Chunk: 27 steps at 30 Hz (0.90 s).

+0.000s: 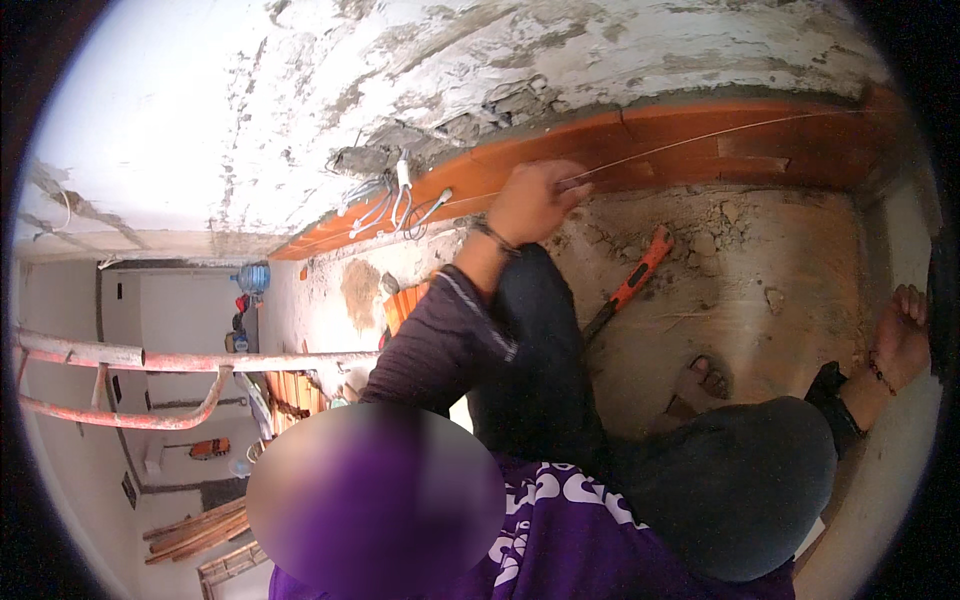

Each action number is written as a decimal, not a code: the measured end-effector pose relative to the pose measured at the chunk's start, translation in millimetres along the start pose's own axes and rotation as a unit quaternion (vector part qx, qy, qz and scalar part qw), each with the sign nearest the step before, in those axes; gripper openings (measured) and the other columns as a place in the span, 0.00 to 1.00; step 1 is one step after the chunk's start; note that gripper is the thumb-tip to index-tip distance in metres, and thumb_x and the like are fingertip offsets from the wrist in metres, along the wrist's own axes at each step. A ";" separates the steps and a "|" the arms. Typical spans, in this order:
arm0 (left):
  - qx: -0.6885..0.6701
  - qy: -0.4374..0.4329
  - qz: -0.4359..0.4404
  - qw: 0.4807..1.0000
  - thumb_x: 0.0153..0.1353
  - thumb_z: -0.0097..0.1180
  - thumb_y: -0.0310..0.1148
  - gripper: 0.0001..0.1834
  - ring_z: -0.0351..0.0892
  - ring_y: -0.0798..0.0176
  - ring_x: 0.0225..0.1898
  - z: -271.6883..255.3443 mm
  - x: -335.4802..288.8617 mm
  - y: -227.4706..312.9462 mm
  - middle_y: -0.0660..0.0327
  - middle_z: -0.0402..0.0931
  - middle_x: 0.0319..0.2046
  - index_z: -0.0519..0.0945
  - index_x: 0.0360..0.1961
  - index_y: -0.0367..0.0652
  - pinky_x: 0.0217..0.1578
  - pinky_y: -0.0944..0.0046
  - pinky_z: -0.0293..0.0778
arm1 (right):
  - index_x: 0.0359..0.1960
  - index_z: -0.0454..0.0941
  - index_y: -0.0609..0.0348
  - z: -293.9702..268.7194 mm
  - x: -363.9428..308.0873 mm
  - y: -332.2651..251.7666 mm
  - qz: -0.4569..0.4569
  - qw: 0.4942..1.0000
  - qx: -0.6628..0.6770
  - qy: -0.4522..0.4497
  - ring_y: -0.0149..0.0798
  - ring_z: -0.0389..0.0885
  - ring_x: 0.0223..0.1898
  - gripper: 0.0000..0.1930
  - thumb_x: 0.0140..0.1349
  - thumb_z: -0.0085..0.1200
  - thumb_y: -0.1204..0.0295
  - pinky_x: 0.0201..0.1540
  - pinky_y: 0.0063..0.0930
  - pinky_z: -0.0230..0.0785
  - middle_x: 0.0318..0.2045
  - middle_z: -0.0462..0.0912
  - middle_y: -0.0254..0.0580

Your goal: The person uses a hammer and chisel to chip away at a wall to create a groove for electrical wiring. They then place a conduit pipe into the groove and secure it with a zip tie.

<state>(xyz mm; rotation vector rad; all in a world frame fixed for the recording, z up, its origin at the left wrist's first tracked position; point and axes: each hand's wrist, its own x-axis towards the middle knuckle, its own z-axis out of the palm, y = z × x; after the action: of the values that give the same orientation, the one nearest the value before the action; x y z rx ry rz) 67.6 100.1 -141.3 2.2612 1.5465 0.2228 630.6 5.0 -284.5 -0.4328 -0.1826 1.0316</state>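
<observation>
A thin string [690,148] runs along a row of orange-brown tiles [690,150] at the foot of the rough wall. My left hand [540,200] is at the tiles, its thumb and fingers pinched on the string. Palm toward the side wall at the far right, my right hand [903,330] has its fingers apart and holds nothing. On the dusty floor between my knees lies a long tool with an orange and black handle [630,285]; its kind is unclear. Grey cables [405,205] stick out of the wall left of my left hand.
Crumbled mortar [715,230] lies on the floor below the tiles. A red and white metal frame [200,362] reaches in from the left. Behind it are wooden planks [200,530], a blue water jug [252,280] and an orange tool [210,449].
</observation>
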 end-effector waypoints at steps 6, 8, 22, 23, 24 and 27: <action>0.090 0.084 -0.012 0.992 0.56 0.56 0.36 0.21 0.70 0.43 0.51 30.2 -60.8 -120.8 0.48 0.74 0.46 0.73 0.49 0.39 0.53 0.54 0.65 | 0.26 0.61 0.58 -25.8 18.7 -8.5 -0.032 0.969 -0.225 -0.098 0.39 0.60 0.30 0.07 0.63 0.33 0.75 0.37 0.34 0.56 0.25 0.61 0.41; 0.140 0.125 -0.026 0.982 0.56 0.56 0.35 0.23 0.67 0.42 0.53 49.0 -86.1 -152.3 0.47 0.73 0.47 0.70 0.52 0.40 0.54 0.53 0.64 | 0.27 0.60 0.58 -11.3 19.0 4.6 0.021 0.999 -0.036 -0.021 0.39 0.60 0.31 0.06 0.63 0.34 0.75 0.37 0.34 0.56 0.26 0.61 0.41; 0.178 0.313 -0.041 0.932 0.58 0.53 0.31 0.05 0.73 0.46 0.33 -10.9 -170.5 -100.2 0.54 0.76 0.28 0.77 0.29 0.41 0.48 0.50 0.68 | 0.22 0.59 0.57 1.2 6.4 10.9 -0.028 0.959 -0.276 -0.067 0.35 0.57 0.26 0.08 0.59 0.39 0.78 0.32 0.33 0.54 0.22 0.57 0.39; 0.189 0.317 -0.035 0.929 0.58 0.53 0.31 0.05 0.72 0.47 0.32 -25.2 -173.8 -92.4 0.55 0.76 0.28 0.77 0.28 0.42 0.47 0.51 0.69 | 0.22 0.57 0.56 14.4 0.9 18.9 -0.046 0.947 -0.317 -0.012 0.35 0.56 0.26 0.09 0.60 0.37 0.79 0.32 0.33 0.53 0.22 0.57 0.39; 0.202 0.321 -0.030 0.925 0.58 0.53 0.31 0.05 0.72 0.48 0.32 -39.5 -176.3 -83.5 0.56 0.76 0.28 0.76 0.27 0.42 0.45 0.52 0.69 | 0.21 0.53 0.55 79.6 -22.8 45.6 -0.058 0.952 -0.284 0.101 0.35 0.53 0.25 0.10 0.62 0.32 0.78 0.31 0.32 0.51 0.22 0.55 0.38; 0.271 0.316 0.004 0.909 0.60 0.49 0.27 0.05 0.73 0.48 0.30 -74.0 -158.6 -62.4 0.54 0.76 0.27 0.75 0.28 0.39 0.40 0.55 0.70 | 0.21 0.49 0.54 48.5 -14.0 35.7 -0.046 0.952 -0.296 0.054 0.35 0.49 0.24 0.12 0.64 0.28 0.79 0.30 0.32 0.49 0.22 0.52 0.38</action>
<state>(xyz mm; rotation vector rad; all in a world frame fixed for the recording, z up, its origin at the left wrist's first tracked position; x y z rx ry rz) -71.4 -9.6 -85.2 2.7982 2.1305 0.6519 578.5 21.4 -255.5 -1.0143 -0.4137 0.8453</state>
